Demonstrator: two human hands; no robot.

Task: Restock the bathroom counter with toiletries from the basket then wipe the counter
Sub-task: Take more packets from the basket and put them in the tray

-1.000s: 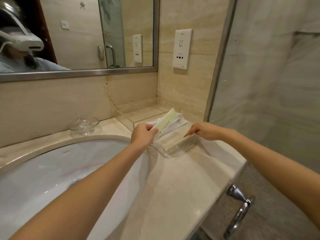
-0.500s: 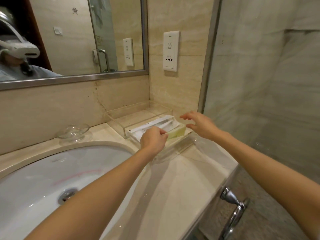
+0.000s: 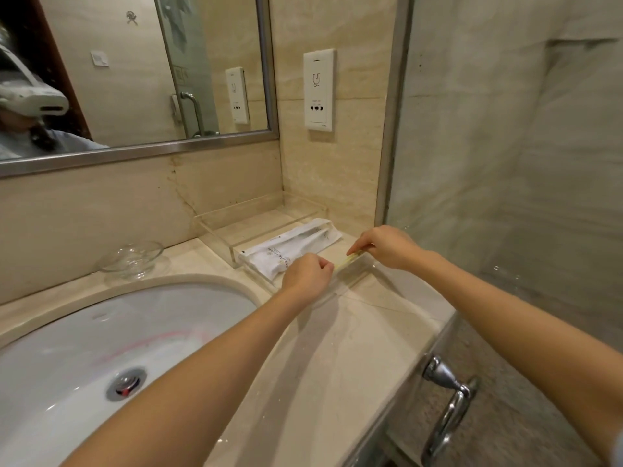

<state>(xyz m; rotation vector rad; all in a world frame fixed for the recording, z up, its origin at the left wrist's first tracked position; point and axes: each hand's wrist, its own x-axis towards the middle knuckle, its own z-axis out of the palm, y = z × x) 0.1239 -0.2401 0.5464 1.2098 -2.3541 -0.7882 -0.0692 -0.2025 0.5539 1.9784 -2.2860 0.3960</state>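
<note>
Pale yellow-green and thin, a toiletry packet point(image 3: 350, 260) is stretched between both hands. The left hand point(image 3: 308, 273) has its fingers curled and pinches the packet's nearer end. The right hand point(image 3: 387, 246) pinches the farther end with its fingertips. They hold it along the front edge of a clear acrylic tray point(image 3: 242, 210) in the corner of the marble counter point(image 3: 354, 348). Whether it touches the tray, I cannot tell. Inside the tray, just behind the packet, lie white paper sachets point(image 3: 293, 246). Left of the tray stands a small glass dish point(image 3: 133, 259), with the white basin point(image 3: 84, 332) and its metal drain point(image 3: 126, 384) nearer me. A white socket plate point(image 3: 318, 91) sits on the wall above.
</note>
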